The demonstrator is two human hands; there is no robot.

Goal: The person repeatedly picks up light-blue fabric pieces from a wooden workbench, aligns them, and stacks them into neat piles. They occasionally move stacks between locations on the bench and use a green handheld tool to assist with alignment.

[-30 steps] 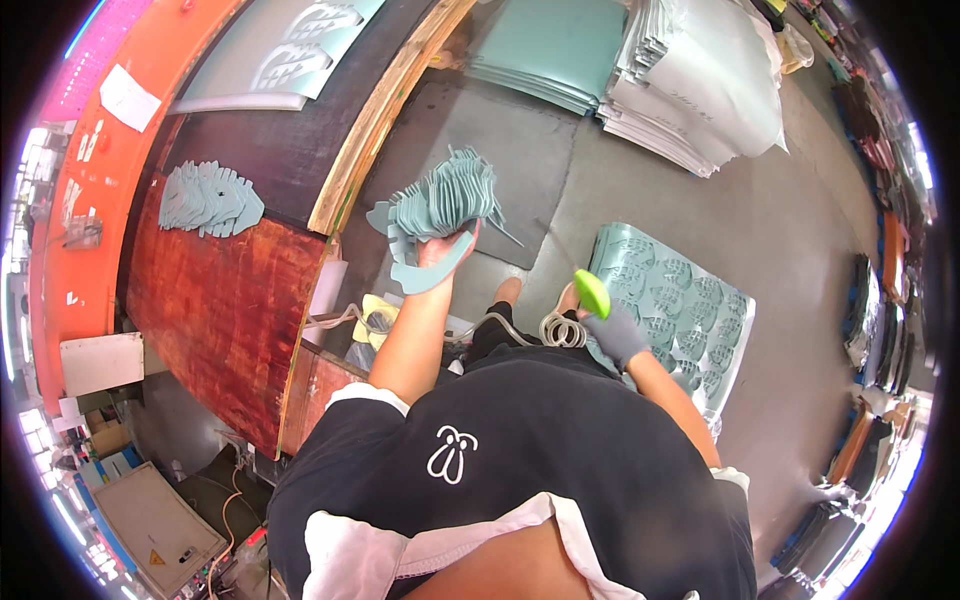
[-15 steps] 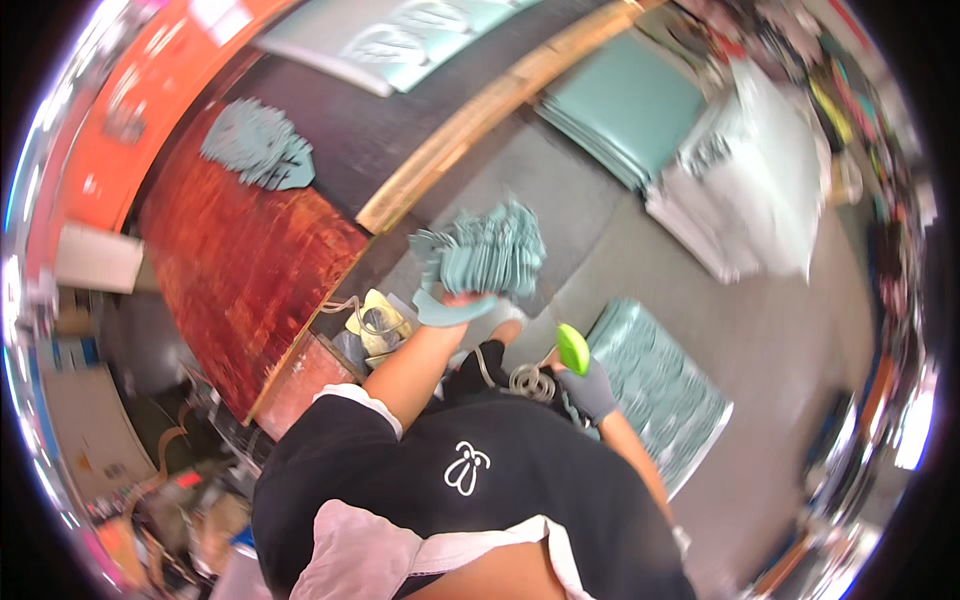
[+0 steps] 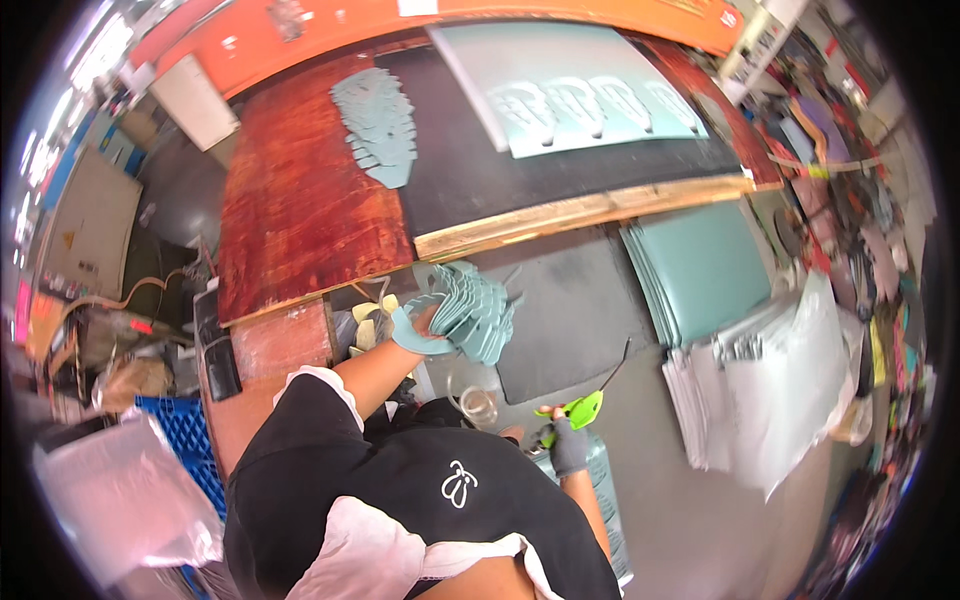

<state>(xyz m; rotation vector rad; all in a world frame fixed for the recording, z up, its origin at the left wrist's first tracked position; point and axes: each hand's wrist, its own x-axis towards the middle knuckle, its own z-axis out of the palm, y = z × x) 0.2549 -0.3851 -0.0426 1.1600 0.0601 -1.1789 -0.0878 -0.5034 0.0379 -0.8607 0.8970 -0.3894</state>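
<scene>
Your wide head camera faces down, close over your shirt, with the table farther ahead.

Fanned teal pieces hide the left hand — mostly.

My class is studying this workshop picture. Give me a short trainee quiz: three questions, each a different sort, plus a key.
1. Multiple choice: what does the right hand grip?
A) a stack of white sheets
B) a green-handled tool with a thin shaft
C) a wooden strip
2. Short answer: what does the left hand hold?
3. True or false: the left hand wears a grey glove.

Key: 1. B; 2. a bundle of teal cut-out pieces; 3. false.
</scene>
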